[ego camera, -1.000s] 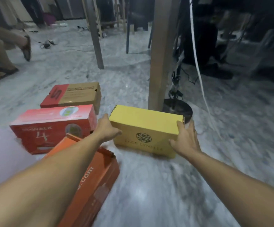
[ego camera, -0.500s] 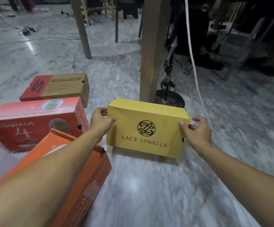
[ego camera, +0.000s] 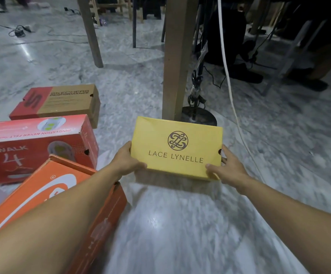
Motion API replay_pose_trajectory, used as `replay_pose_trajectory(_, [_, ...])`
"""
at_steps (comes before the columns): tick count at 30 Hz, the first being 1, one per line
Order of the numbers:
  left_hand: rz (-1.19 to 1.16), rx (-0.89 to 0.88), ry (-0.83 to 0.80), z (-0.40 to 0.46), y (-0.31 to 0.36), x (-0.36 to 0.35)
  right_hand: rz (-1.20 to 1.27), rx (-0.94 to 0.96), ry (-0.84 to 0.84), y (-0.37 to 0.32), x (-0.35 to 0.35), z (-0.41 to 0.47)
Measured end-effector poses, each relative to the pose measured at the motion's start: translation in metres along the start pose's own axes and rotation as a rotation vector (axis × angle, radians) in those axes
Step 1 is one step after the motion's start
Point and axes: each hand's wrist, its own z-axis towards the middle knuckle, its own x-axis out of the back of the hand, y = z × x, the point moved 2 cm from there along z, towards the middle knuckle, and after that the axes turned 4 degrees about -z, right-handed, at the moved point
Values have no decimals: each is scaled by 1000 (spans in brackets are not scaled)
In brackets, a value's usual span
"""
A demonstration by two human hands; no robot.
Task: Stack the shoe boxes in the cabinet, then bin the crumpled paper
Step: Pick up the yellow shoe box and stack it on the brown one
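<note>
A yellow shoe box [ego camera: 177,148] with "LACE LYNELLE" on its lid is held off the marble floor, tilted with its lid toward me. My left hand [ego camera: 128,162] grips its left end and my right hand [ego camera: 224,166] grips its right end. On the floor to the left lie an orange shoe box [ego camera: 48,191] under my left forearm, a red shoe box [ego camera: 36,147] behind it, and a brown-and-red shoe box [ego camera: 56,102] farthest back. No cabinet, bin or crumpled paper is in view.
A wooden post [ego camera: 177,56] rises just behind the yellow box, with a round black stand base [ego camera: 200,116] and cables beside it. A white cord [ego camera: 226,62] hangs on the right. Another wooden leg [ego camera: 90,31] stands farther back on the left. Chairs and dark objects fill the far right.
Both hands have lifted the yellow box off the floor and tipped its lid toward me; it now sits higher and closer. The boxes on the left have not moved.
</note>
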Motion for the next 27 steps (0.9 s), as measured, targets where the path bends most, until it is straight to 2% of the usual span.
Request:
replay_pose_trajectory(3, [15, 45, -7, 6, -6, -2, -32, -37, -77, 6, -6, 2])
replay_pose_trajectory(9, [-41, 91, 17, 24, -11, -5, -27, -80, -51, 9, -4, 6])
replay_pose_trajectory(12, [-88, 105, 12, 29, -14, -8, -43, -129, -125, 5, -3, 10])
replay_pose_trajectory(15, [-129, 117, 53, 28, -14, -10, -29, -173, -171, 3, -6, 15])
replay_pose_trajectory(17, [-165, 123, 90, 23, -11, -10, -16, -183, -142, 2, -7, 17])
replay_pose_trajectory(24, [-205, 21, 80, -7, 9, -15, 99, -215, -84, 22, 14, 8])
replay_pose_trajectory(27, [-178, -39, 112, -30, 26, -5, 106, -147, -77, 5, 29, -4])
